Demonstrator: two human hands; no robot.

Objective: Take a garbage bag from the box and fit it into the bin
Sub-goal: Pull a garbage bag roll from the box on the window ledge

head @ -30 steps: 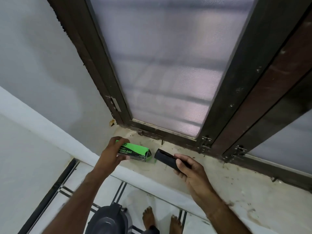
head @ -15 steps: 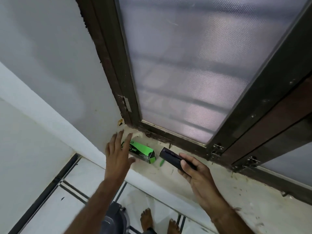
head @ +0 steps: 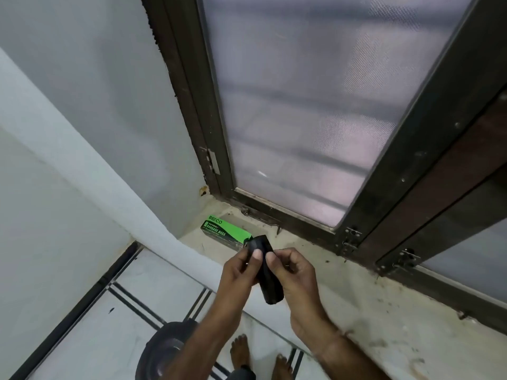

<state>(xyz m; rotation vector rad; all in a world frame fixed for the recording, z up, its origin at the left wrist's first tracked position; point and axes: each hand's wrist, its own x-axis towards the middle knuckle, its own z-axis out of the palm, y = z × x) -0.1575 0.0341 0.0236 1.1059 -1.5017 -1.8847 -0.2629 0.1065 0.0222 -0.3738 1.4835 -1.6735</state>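
Both hands, left hand point(head: 238, 272) and right hand point(head: 295, 272), are pinching a smooth black cylindrical plastic garbage-bag roll point(head: 267, 272) above the stained stone sill point(head: 356, 311), near the green cardboard box point(head: 226, 232).

A dark-framed window point(head: 192, 111) with frosted, mesh-textured panes point(head: 301, 105) stands above a stained, debris-flecked sill point(head: 384, 319), white walls point(head: 68, 133) adjoin left, and bare feet point(head: 240, 355) rest on black-lined white floor tiles point(head: 104, 333).
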